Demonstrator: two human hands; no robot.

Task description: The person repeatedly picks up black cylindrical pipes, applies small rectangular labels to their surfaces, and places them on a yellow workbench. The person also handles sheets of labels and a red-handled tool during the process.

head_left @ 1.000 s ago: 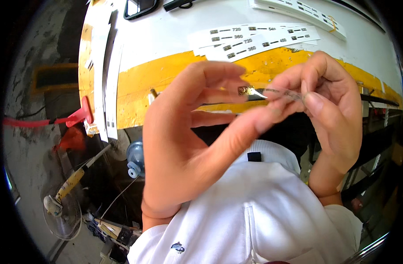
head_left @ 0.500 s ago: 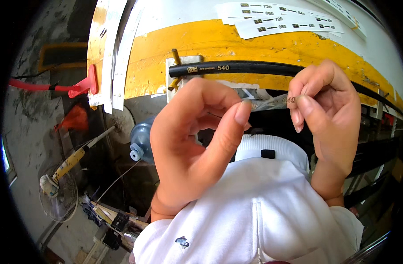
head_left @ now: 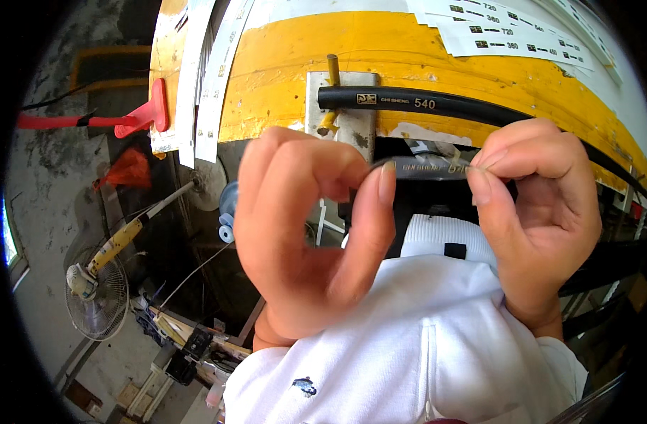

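A narrow clear film strip [head_left: 426, 170] with printed lettering is stretched between my two hands, in front of my body. My left hand [head_left: 295, 219] pinches its left end between thumb and forefinger. At the other end, the thumb and forefinger of my right hand [head_left: 546, 201] are closed on the film. Just beyond lies a black tube [head_left: 472, 108] with pale printed marks, apart from the strip. The tube's left end rests on a metal plate [head_left: 359, 127] beside a brass-coloured peg [head_left: 333, 69], at the yellow table edge.
White printed label sheets [head_left: 514, 44] lie on the yellow-edged table [head_left: 281, 63] at the far right. Long white strips [head_left: 221, 85] hang over its left end near a red T-shaped handle [head_left: 157, 109]. On the left stand a fan [head_left: 97, 297] and a blue water bottle [head_left: 228, 212].
The film strip now appears flatter and tauter, with more lettering showing. My view has shifted, so the table, tube and both hands sit differently in the picture.
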